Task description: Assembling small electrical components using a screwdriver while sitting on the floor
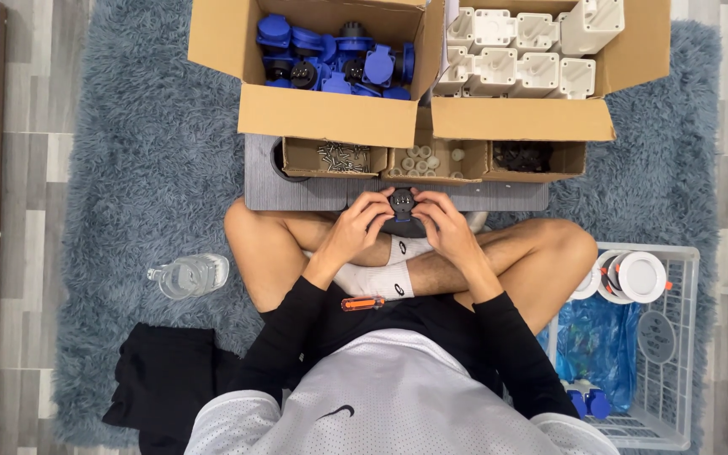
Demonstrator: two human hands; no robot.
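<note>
I sit cross-legged on a blue-grey shaggy rug (145, 168). Both hands meet over my shins on a small black round socket part (402, 203). My left hand (361, 221) grips its left side and my right hand (442, 222) grips its right side, fingers curled around it. An orange-handled screwdriver (362, 303) lies on my lap below the hands. A grey board (297, 195) lies just beyond my hands.
Three small cardboard trays sit on the board: screws (340, 157), white pieces (428, 158), black pieces (522, 157). Behind stand a box of blue socket parts (330, 55) and a box of white housings (524, 50). A water bottle (189, 275) lies left, a white basket (676, 354) right.
</note>
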